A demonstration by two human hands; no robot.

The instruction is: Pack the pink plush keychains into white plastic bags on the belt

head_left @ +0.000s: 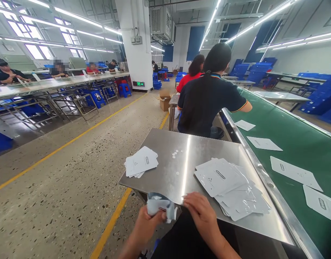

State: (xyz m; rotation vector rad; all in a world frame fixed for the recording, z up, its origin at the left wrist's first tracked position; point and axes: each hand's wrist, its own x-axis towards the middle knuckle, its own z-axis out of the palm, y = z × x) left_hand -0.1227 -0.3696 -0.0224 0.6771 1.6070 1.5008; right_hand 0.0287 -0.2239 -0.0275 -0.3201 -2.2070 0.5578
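My left hand [150,223] is closed around a white pouch [161,208], gripping it just off the table's front edge. The pouch bulges, and its grey inside shows at the top. To its right, my right hand [200,208] has its fingers bent together at the table edge; whatever sits at the fingertips is too small to name. Flat white printed pouches [224,180] lie in a spread heap beyond my right hand. A smaller pile of similar pouches [141,162] rests at the table's left corner. Several small white discs [175,154] are scattered between the two piles.
The metal table [165,140] borders a green conveyor belt [265,126] on the right, where more white pouches [262,143] lie spaced out. A person in a dark shirt [205,97] sits just past the table. A cardboard box [164,100] stands on the floor by the aisle.
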